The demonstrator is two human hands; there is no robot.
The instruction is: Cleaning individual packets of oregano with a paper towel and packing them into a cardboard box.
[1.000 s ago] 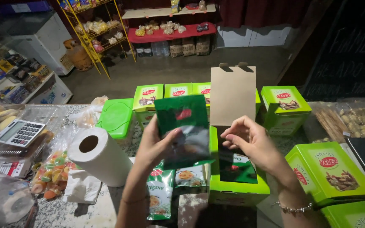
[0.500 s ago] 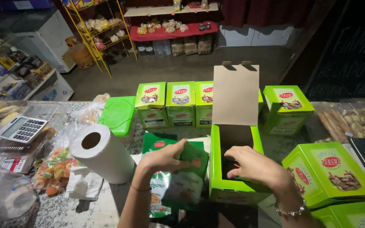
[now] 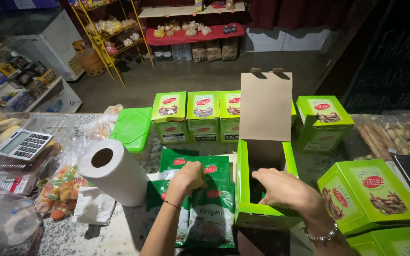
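Between hands: near wall of open green box (image 3: 243, 189). Right hand (image 3: 285, 189) reaches inside, fingers hidden, grip unclear. Left hand (image 3: 186, 178) curled on green sachets (image 3: 209, 208); paper roll (image 3: 115, 173) crowds left.

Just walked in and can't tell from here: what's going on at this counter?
A person stands at a counter. The right hand reaches into an open green carton with its lid flap up. The left hand rests on a pile of green sachets beside it. Closed green boxes stand behind, a paper roll to the left.
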